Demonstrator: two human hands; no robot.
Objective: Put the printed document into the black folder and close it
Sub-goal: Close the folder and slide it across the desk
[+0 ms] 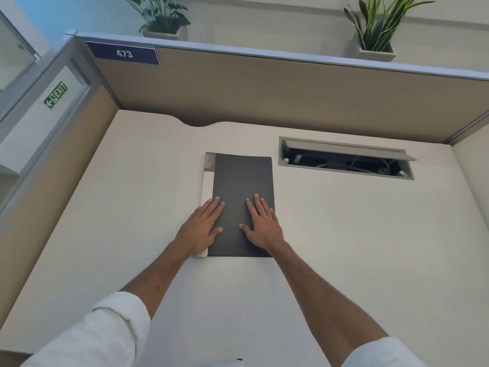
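Note:
The black folder (242,181) lies flat and closed on the desk, its long side running away from me. A white strip of the printed document (207,181) sticks out along the folder's left edge, with a small coloured picture at its far corner. My left hand (203,223) rests flat, fingers spread, over the folder's near left edge and the paper strip. My right hand (262,223) lies flat on the cover near its right edge. Neither hand grips anything.
The pale desk (344,234) is boxed in by beige partition walls (264,88) at the back and both sides. An open cable hatch (346,161) sits right of the folder. Two potted plants (164,17) stand on the ledge behind.

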